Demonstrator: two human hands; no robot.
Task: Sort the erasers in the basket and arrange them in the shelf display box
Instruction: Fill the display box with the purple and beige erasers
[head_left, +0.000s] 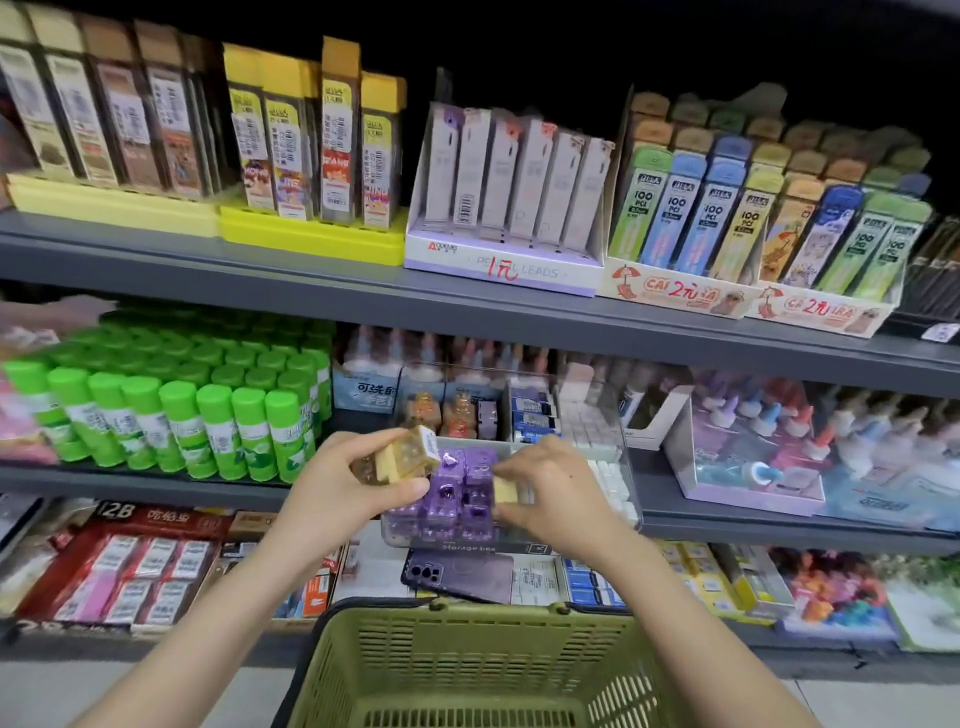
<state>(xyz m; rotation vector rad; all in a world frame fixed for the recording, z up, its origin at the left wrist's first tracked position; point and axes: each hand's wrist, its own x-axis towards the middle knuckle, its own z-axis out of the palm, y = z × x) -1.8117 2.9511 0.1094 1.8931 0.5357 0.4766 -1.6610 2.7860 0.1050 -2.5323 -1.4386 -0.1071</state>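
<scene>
- While both hands were raised at the display box (621, 467), the left hand (337, 493) gripped a wrapped yellow eraser (408, 457), fingers curled round it.
- Right hand (556, 499): pinched a small yellow eraser (505, 489), touching or just above the purple erasers (457, 499) in the box's front.
- Bearing: the box lay directly under the right hand, the nearer one; the left-hand piece was tilted, at the box's left edge.
- Basket (467, 654): below, well apart.
</scene>
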